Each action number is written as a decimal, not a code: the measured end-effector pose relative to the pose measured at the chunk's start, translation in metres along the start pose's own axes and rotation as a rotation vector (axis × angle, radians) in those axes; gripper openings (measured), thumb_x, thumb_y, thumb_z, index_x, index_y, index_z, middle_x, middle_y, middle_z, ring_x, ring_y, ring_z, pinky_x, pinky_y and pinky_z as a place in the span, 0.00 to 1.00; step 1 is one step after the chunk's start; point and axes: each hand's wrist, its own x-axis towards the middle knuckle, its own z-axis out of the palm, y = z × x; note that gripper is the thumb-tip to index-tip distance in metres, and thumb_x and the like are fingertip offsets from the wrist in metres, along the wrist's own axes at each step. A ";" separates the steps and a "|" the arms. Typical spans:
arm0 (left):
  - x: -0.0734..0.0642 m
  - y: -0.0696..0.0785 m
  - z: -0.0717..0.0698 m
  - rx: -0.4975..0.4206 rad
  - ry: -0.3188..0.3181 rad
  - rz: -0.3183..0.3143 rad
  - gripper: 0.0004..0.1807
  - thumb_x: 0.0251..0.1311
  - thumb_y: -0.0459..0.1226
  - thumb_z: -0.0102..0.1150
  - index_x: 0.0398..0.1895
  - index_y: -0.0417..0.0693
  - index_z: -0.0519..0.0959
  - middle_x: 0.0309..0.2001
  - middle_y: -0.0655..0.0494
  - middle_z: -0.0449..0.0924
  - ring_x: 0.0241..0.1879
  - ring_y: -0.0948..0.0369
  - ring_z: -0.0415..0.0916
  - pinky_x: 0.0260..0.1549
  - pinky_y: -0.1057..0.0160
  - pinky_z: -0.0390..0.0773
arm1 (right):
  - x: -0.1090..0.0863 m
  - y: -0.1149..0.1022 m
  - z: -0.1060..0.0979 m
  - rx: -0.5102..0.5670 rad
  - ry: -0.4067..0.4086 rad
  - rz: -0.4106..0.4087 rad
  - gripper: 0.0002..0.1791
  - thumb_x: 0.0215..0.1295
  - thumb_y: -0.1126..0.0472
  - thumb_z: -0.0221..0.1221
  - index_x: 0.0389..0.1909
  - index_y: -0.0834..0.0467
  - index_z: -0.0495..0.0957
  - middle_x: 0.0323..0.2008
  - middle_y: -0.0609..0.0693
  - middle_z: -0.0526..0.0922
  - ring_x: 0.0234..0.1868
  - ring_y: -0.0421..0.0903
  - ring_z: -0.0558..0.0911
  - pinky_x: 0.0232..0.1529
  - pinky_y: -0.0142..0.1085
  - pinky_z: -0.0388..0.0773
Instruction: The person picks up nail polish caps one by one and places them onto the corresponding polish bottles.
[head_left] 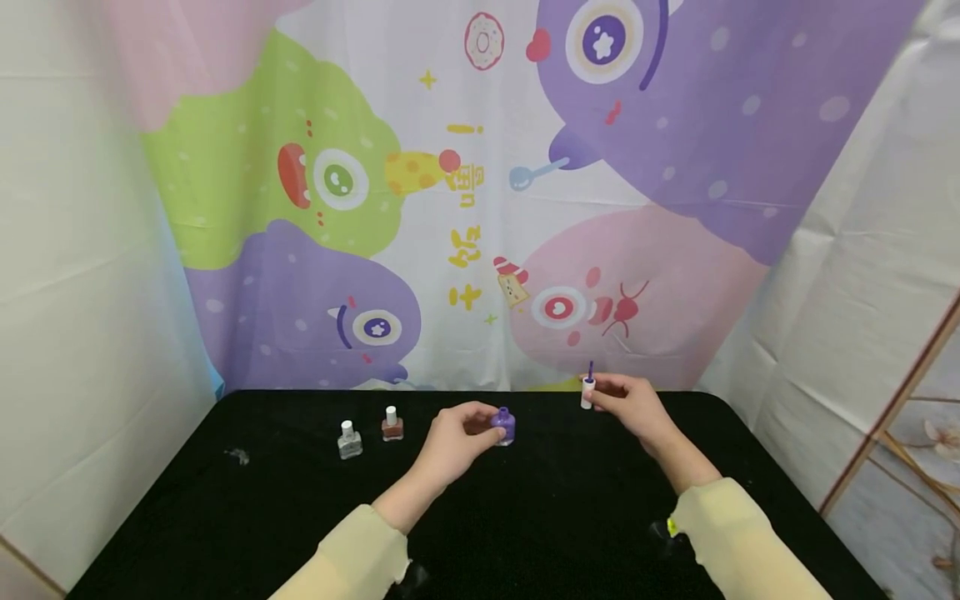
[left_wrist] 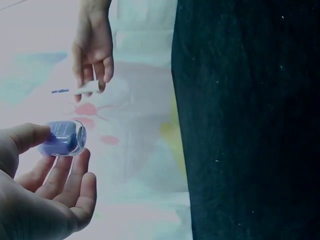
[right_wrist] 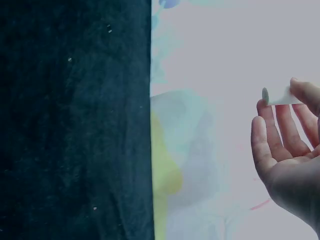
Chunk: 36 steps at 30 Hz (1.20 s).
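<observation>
In the head view my left hand (head_left: 453, 433) pinches an uncapped purple nail polish bottle (head_left: 505, 427) between thumb and fingers, its neck pointing up. The left wrist view shows the bottle's glass base (left_wrist: 80, 138) beyond the thumb. Off to the right, my right hand (head_left: 630, 408) holds the white nail polish cap (head_left: 587, 395) with its purple-coated brush (head_left: 591, 369) pointing up. The white cap (right_wrist: 282, 97) sits between thumb and fingers in the right wrist view. Brush and bottle are well apart.
A bottle of silvery-grey polish (head_left: 349, 442) and a bottle of brownish-red polish (head_left: 392, 425), both with white caps, stand on the black tabletop (head_left: 525, 533) left of my hands. A small clear scrap (head_left: 238, 456) lies farther left. Behind the table hangs a cartoon-printed curtain (head_left: 480, 350).
</observation>
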 end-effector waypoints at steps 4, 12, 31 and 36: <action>-0.005 0.006 -0.006 -0.009 -0.010 0.018 0.12 0.57 0.37 0.63 0.45 0.47 0.79 0.43 0.52 0.83 0.42 0.58 0.80 0.43 0.59 0.79 | -0.003 -0.010 -0.002 0.027 -0.012 -0.018 0.24 0.62 0.52 0.62 0.56 0.60 0.75 0.51 0.60 0.79 0.46 0.48 0.80 0.50 0.43 0.79; -0.012 0.017 -0.015 -0.017 -0.012 0.054 0.12 0.57 0.37 0.63 0.44 0.46 0.79 0.42 0.53 0.83 0.40 0.60 0.80 0.41 0.62 0.80 | -0.010 -0.028 -0.004 -0.034 0.002 -0.024 0.24 0.60 0.52 0.63 0.53 0.62 0.75 0.48 0.59 0.81 0.44 0.49 0.81 0.46 0.38 0.80; -0.033 0.052 -0.037 -0.063 0.000 0.080 0.13 0.56 0.36 0.64 0.45 0.45 0.79 0.42 0.52 0.83 0.39 0.60 0.81 0.41 0.64 0.80 | -0.031 -0.074 -0.014 -0.019 0.051 -0.133 0.23 0.59 0.50 0.64 0.50 0.61 0.76 0.43 0.56 0.79 0.41 0.48 0.77 0.42 0.35 0.77; -0.041 0.056 -0.040 -0.096 -0.002 0.077 0.13 0.56 0.35 0.64 0.45 0.46 0.79 0.41 0.53 0.83 0.38 0.61 0.81 0.38 0.68 0.80 | -0.038 -0.082 -0.013 0.032 0.046 -0.143 0.23 0.60 0.52 0.63 0.51 0.61 0.75 0.43 0.54 0.79 0.42 0.46 0.78 0.43 0.34 0.78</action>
